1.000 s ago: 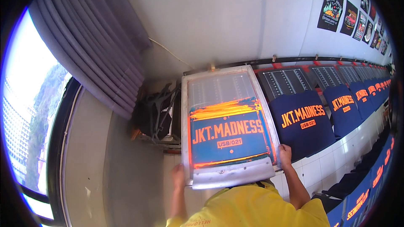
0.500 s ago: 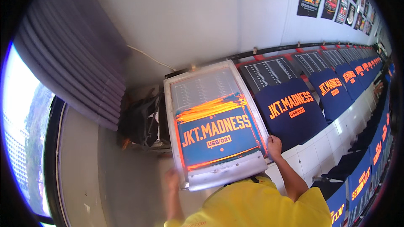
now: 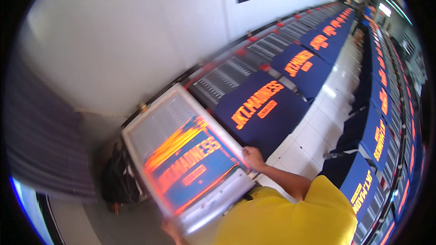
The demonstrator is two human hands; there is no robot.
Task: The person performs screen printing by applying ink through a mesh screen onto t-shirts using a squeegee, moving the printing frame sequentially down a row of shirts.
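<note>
A screen printing frame (image 3: pixel 214 127) with a pale rim lies in front of me at the near end of a long row of printing boards. Wet orange ink (image 3: pixel 175 147) is smeared in a thick band across its mesh, above stencilled block lettering. A pale plate (image 3: pixel 215 202) spans its near end. My right hand (image 3: pixel 253 158) is closed on the rim's right side, near that end. At the lower left corner my left hand (image 3: pixel 172 230) grips the frame, partly cut off and blurred. Beside the frame lies a navy fabric panel (image 3: pixel 290 109) printed in orange.
More boards (image 3: pixel 222 81) with white markings and printed navy panels (image 3: pixel 302 66) run along the wall into the distance. A second row of panels (image 3: pixel 359 181) stands across the tiled aisle (image 3: pixel 313 136). A dark bag (image 3: pixel 119 177) sits left of the frame. Another person (image 3: pixel 367 16) is far off.
My view has swung to the right, so the frame now appears slanted and farther left. My right hand stays on its right rim. My left hand is at its lower left corner.
</note>
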